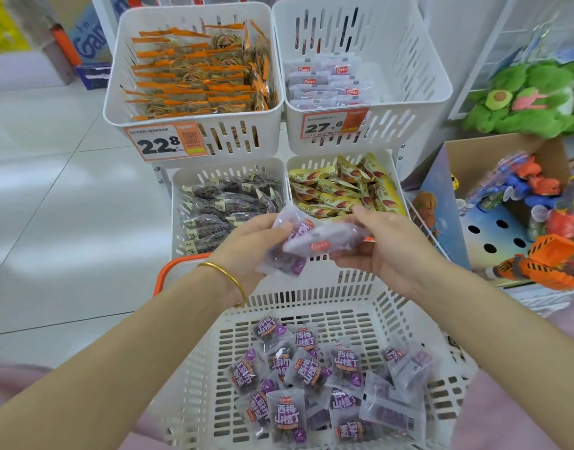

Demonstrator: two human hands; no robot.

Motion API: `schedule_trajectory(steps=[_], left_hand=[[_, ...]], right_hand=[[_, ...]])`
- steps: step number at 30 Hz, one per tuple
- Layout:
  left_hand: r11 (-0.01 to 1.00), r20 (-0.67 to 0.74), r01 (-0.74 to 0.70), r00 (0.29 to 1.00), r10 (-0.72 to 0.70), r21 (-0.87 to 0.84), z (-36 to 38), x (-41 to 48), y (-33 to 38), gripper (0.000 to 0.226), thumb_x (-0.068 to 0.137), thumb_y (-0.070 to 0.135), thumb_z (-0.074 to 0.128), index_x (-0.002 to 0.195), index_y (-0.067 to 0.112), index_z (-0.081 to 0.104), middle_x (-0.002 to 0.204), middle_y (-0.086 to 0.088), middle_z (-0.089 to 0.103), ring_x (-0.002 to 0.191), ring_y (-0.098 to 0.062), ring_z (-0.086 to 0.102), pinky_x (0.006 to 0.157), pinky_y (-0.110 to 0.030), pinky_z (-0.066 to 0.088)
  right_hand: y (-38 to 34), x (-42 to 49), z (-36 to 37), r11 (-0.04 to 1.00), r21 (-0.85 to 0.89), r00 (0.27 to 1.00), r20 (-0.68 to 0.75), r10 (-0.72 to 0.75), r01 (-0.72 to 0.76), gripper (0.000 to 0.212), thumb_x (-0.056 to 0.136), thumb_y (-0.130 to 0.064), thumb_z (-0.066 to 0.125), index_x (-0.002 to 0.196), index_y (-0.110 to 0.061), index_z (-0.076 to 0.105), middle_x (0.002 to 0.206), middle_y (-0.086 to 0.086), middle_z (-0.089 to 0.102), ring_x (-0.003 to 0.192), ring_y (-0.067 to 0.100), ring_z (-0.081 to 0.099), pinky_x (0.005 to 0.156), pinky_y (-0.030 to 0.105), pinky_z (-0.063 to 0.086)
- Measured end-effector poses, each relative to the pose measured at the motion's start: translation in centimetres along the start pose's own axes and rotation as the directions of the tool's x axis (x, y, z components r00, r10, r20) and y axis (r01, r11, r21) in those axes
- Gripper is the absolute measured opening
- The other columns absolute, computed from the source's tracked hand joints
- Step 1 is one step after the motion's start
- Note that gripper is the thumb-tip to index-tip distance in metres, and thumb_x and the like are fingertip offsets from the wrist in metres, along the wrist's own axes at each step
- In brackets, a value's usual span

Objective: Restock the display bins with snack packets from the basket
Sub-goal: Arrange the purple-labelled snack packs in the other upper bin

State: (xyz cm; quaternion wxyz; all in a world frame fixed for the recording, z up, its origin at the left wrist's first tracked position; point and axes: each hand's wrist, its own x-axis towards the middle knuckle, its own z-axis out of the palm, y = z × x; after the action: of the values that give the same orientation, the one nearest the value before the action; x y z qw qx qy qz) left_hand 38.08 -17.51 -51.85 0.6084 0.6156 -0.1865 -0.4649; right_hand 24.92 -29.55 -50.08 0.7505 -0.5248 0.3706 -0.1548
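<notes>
My left hand (246, 237) and my right hand (380, 245) hold a small stack of purple-and-white snack packets (315, 240) between them, above the white basket (201, 368). The left hand's fingers curl around the stack's left end, and the right hand grips its right end. Several more of the same packets (315, 381) lie loose in the basket's bottom. The upper right display bin (409, 92) holds matching pale packets (324, 82) on its left side only, with a 27.6 price tag (334, 123) on its front.
The upper left bin (194, 76) is full of orange packets. Below are a bin of dark packets (227, 206) and a bin of yellow packets (341, 190). A cardboard box of toys (522, 203) and green plush (529, 102) stand at right. White floor tiles lie at left.
</notes>
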Motion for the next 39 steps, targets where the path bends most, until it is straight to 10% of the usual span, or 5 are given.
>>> schedule_trajectory(steps=[5, 15, 23, 32, 39], left_hand=[[0.996, -0.068, -0.042, 0.997, 0.037, -0.074, -0.5, -0.1, 0.0, 0.018, 0.098, 0.019, 0.045, 0.098, 0.014, 0.063, 0.087, -0.010, 0.069, 0.068, -0.022, 0.066, 0.055, -0.028, 0.051], [0.979, -0.067, -0.080, 0.995, 0.069, -0.187, -0.7, -0.3, 0.3, 0.026, 0.100, 0.018, 0.039, 0.113, 0.016, 0.062, 0.093, -0.001, 0.071, 0.081, -0.020, 0.069, 0.065, -0.034, 0.057], [0.965, -0.031, -0.081, 0.997, 0.076, -0.249, -0.2, -0.6, 0.6, 0.032, 0.096, 0.022, 0.045, 0.121, 0.007, 0.057, 0.113, -0.013, 0.067, 0.101, -0.033, 0.064, 0.079, -0.046, 0.055], [0.956, 0.046, -0.283, 0.959, 0.280, 0.083, 0.8, -0.5, -0.2, 0.058, 0.071, -0.009, 0.071, 0.117, 0.017, 0.046, 0.109, -0.002, 0.064, 0.097, -0.011, 0.065, 0.084, -0.028, 0.055], [0.932, 0.063, -0.293, 0.956, 0.286, 0.211, 0.5, -0.5, -0.1, 0.063, 0.072, -0.008, 0.071, 0.124, 0.014, 0.042, 0.108, 0.005, 0.064, 0.091, -0.001, 0.065, 0.075, -0.016, 0.053]], right_hand=[[-1.1, -0.3, -0.4, 0.922, 0.357, 0.971, 0.228, 0.066, -0.147, 0.023, 0.084, 0.011, 0.033, 0.094, 0.007, 0.054, 0.087, 0.023, 0.064, 0.069, 0.029, 0.070, 0.069, 0.034, 0.060], [0.2, 0.4, -0.8, 0.998, -0.019, 0.991, 0.115, 0.070, -0.068, 0.025, 0.084, -0.033, 0.062, 0.099, -0.014, 0.060, 0.088, 0.003, 0.064, 0.054, 0.012, 0.061, 0.041, 0.019, 0.048], [0.8, 0.4, -0.7, 0.994, -0.096, 0.973, 0.221, 0.063, -0.043, 0.015, 0.092, -0.022, 0.056, 0.098, -0.010, 0.063, 0.082, 0.004, 0.066, 0.056, 0.011, 0.060, 0.046, 0.020, 0.050], [1.2, 0.0, -0.1, 0.919, -0.342, 0.967, 0.222, -0.122, 0.194, 0.022, 0.093, -0.022, 0.055, 0.091, -0.003, 0.064, 0.080, 0.009, 0.066, 0.063, 0.017, 0.067, 0.058, 0.029, 0.059], [-0.7, 0.8, -1.1, 0.818, -0.496, 0.956, 0.188, -0.227, 0.292, 0.056, 0.080, -0.025, 0.073, 0.129, -0.028, 0.046, 0.124, -0.010, 0.053, 0.099, 0.010, 0.063, 0.078, 0.039, 0.058]])
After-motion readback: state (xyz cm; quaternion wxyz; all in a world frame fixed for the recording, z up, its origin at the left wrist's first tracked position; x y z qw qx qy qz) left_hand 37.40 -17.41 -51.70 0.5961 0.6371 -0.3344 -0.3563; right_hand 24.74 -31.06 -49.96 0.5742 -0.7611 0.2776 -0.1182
